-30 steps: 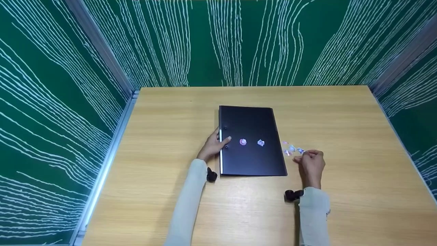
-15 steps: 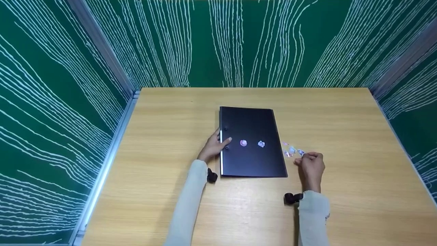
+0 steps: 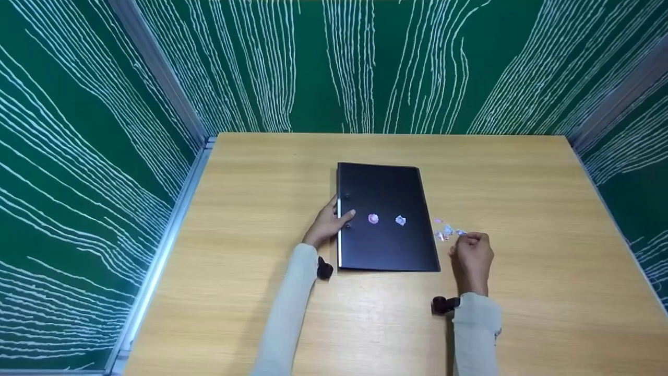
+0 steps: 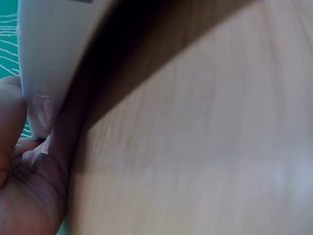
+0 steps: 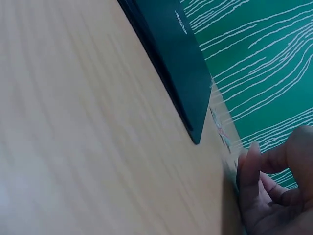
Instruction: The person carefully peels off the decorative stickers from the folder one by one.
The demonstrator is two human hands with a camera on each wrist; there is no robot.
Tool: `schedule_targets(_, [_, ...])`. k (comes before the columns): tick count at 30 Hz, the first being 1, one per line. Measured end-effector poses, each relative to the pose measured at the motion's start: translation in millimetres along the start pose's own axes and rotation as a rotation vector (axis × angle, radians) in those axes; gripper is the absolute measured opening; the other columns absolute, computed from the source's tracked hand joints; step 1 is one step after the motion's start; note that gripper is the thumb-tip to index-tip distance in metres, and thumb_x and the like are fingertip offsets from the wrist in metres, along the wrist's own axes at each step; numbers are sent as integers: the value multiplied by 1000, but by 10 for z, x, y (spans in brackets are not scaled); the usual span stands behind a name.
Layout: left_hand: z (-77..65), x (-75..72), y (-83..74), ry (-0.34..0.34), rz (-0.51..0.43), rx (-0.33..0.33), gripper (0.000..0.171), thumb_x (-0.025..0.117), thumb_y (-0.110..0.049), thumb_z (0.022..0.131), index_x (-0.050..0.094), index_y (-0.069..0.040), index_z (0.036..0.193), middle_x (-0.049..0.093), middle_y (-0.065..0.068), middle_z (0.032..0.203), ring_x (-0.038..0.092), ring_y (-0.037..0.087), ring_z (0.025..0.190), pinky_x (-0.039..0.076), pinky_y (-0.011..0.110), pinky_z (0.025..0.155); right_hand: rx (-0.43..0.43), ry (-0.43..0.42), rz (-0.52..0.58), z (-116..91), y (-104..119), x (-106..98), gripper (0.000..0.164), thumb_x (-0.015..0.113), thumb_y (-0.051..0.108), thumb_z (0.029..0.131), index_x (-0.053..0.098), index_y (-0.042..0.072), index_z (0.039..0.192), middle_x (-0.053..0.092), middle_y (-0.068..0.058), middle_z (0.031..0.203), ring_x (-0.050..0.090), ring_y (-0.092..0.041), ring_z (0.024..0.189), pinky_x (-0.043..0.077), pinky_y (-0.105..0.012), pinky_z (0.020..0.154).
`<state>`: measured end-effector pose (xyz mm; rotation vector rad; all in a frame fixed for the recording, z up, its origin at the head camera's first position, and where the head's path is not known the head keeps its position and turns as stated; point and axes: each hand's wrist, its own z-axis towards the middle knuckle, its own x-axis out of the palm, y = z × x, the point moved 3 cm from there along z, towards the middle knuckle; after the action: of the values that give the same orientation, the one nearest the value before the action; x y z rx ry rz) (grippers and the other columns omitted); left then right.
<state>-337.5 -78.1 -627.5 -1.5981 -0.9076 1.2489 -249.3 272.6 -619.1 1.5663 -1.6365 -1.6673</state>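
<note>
From here I see the right hand [image 3: 473, 257] has edged over the sticker [image 3: 460, 232] it pinches, seemingly unlifted, while the left hand [image 3: 324, 224] grips the folder [image 3: 386, 248].

My head cam's up high, facing forward and down, far back enough to fit the whole flat black folder [image 3: 386, 183] mid-frame. Black left wrist cam [image 3: 324, 269] sits way closer, low over the pale wood-grain tabletop [image 4: 195, 122]; black right wrist cam [image 3: 443, 305]'s low too, tilted, folder at upper centre. All three share the green, wavy-white-lined wall [image 3: 308, 83]: across the top, far left, upper right.
</note>
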Motion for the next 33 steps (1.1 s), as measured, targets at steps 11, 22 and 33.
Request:
schedule_targets(11, [-34, 21, 46, 3, -29, -18, 74, 64, -31, 97, 23, -26, 159, 59, 9, 142, 68, 15, 108, 51, 33, 102, -57, 23, -49, -94, 145, 132, 33, 43, 25, 98, 54, 4, 120, 60, -9, 106, 56, -21, 94, 44, -27, 76])
schedule_targets(22, [-7, 9, 22, 5, -26, -6, 74, 63, -31, 98, 23, -25, 159, 56, 10, 146, 68, 17, 109, 51, 34, 102, -169, 16, -59, -156, 357, 388, 26, 46, 19, 97, 60, 3, 113, 64, -9, 93, 60, -8, 68, 50, -20, 61])
schedule_targets(33, [34, 5, 49, -14, 23, 7, 75, 64, -32, 97, 23, -23, 159, 53, 9, 149, 60, 18, 125, 43, 34, 112, -293, 116, -16, -112, 420, 664, 21, 45, 10, 96, 59, -2, 107, 61, -5, 83, 59, 0, 56, 53, -17, 52])
